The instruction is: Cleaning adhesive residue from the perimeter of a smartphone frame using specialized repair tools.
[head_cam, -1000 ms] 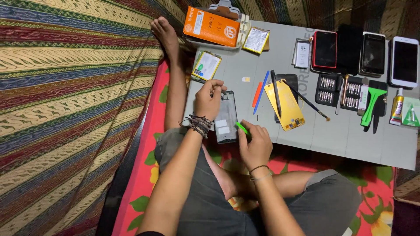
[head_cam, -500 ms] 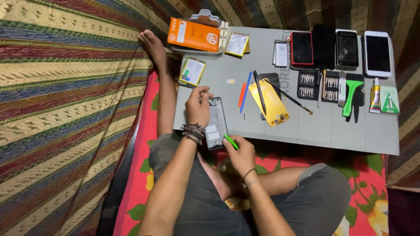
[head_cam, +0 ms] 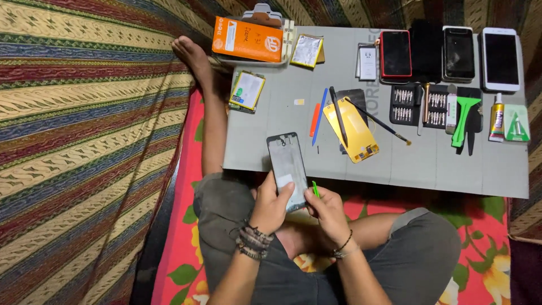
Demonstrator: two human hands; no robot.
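My left hand (head_cam: 270,204) grips the lower end of an opened phone frame (head_cam: 288,167), which juts out over the near edge of the grey work mat (head_cam: 418,164). My right hand (head_cam: 328,211) sits just right of the frame and pinches a small green pry tool (head_cam: 315,188) that points up beside it. Both wrists wear bracelets. The inside of the frame faces up.
On the mat lie a yellow back cover (head_cam: 353,130), orange and blue pry sticks (head_cam: 317,116), a screwdriver bit set (head_cam: 420,105), a green scraper (head_cam: 464,116), a glue tube (head_cam: 497,117), several phones (head_cam: 458,53), a battery (head_cam: 247,91) and an orange box (head_cam: 248,39). A striped cloth (head_cam: 84,141) lies at left.
Both hands have drawn back toward my lap with the phone frame and the green tool. The frame now overhangs the mat's near edge; the view has shifted.
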